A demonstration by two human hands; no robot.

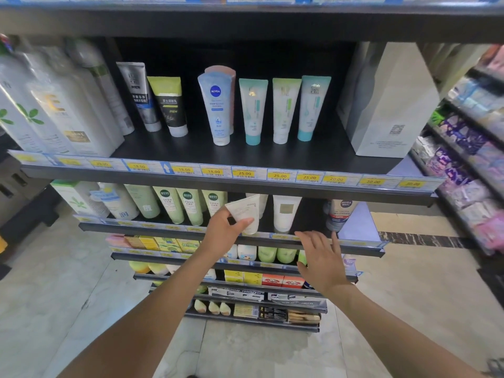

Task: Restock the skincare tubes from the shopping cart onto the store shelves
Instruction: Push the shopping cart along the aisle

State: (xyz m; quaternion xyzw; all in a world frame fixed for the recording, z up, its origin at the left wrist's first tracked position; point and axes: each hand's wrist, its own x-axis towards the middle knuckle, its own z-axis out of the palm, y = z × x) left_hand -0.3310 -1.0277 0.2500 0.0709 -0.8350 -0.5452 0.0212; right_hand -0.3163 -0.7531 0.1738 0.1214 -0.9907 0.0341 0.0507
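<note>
- The fingers (245, 221) of my left hand (225, 234) are curled round a white plastic skincare tube (243, 210), thumb across its front.
- The tube is tilted, with its flat crimped end up and to the left and its cap end down by the front edge of the second black shelf (152, 232). I cannot tell whether the cap touches the shelf.
- The fingers (313, 240) of my right hand (320, 259) are straight and spread, palm down, and hold nothing. Their tips are just in front of that shelf's rim, to the right of the tube.
- Just behind the tube in my hand stands another white tube (262, 203), partly hidden.
- Further right on the same shelf an upright white tube with a gold label (285, 214) stands cap down.
- To the left is a row of pale green tubes (188, 208), and at the far right a Nivea Men tube (341, 214).
- The upper black shelf (191, 152) carries a light blue Nivea tube (218, 107) and three white tubes with teal tops (285, 110), all standing cap down.
- Yellow price tags (244, 173) run along the upper shelf's front.
</note>
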